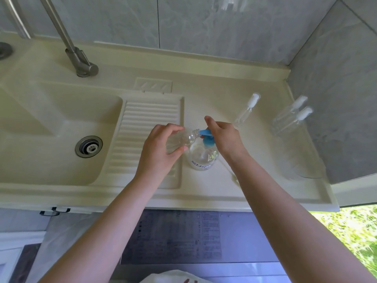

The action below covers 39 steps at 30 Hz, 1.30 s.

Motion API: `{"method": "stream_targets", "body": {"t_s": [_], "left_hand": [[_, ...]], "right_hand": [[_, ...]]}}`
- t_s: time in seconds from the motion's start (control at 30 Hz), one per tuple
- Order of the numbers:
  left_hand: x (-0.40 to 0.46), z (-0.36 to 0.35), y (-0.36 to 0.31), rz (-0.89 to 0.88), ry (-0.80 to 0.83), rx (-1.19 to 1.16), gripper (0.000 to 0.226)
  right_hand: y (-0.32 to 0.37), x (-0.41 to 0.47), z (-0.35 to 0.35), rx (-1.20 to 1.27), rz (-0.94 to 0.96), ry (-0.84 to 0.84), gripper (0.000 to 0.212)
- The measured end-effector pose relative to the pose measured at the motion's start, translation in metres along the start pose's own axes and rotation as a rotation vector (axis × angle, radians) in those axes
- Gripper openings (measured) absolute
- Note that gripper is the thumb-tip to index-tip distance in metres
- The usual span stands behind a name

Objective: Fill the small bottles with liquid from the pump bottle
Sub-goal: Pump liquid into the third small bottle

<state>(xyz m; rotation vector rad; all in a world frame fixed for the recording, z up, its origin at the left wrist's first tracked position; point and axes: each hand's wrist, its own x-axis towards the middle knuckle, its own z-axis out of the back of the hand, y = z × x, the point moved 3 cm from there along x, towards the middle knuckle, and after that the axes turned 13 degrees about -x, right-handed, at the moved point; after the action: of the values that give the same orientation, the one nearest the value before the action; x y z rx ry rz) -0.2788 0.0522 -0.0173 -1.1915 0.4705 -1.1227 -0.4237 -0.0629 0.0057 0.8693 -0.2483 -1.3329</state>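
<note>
Small clear bottle (184,138): frame centre, gripped by left hand (161,148), long axis tilted, open neck toward blue pump spout (204,132). Right hand (225,135): fingers curled over pump bottle (203,157) head, bottle upright on bench (255,180).

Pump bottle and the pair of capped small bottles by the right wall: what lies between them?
In the head view, the right hand on the pump bottle, then one capped small bottle farther back; otherwise bare counter up to the pair.
</note>
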Motion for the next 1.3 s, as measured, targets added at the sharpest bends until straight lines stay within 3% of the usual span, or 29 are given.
{"method": "stream_targets", "body": {"t_s": [0.17,0.47,0.8,1.07,1.3], "left_hand": [[0.0,-0.005,0.0,0.003,0.031,0.027,0.045],[-0.001,-0.001,-0.004,-0.02,0.009,0.028,0.046],[0.001,0.001,0.0,-0.006,0.018,0.03,0.045],[0.001,-0.001,-0.002,0.02,0.016,-0.055,0.044],[0.011,-0.001,0.003,0.058,0.092,-0.073,0.052]], "right_hand": [[0.004,-0.001,-0.004,-0.083,0.057,-0.053,0.051],[0.001,0.001,0.0,-0.044,-0.019,0.008,0.054],[0.007,0.0,-0.005,-0.179,0.11,-0.081,0.048],[-0.004,0.007,-0.001,-0.048,0.004,0.068,0.047],[0.002,0.007,-0.006,-0.135,0.097,-0.005,0.044]]}}
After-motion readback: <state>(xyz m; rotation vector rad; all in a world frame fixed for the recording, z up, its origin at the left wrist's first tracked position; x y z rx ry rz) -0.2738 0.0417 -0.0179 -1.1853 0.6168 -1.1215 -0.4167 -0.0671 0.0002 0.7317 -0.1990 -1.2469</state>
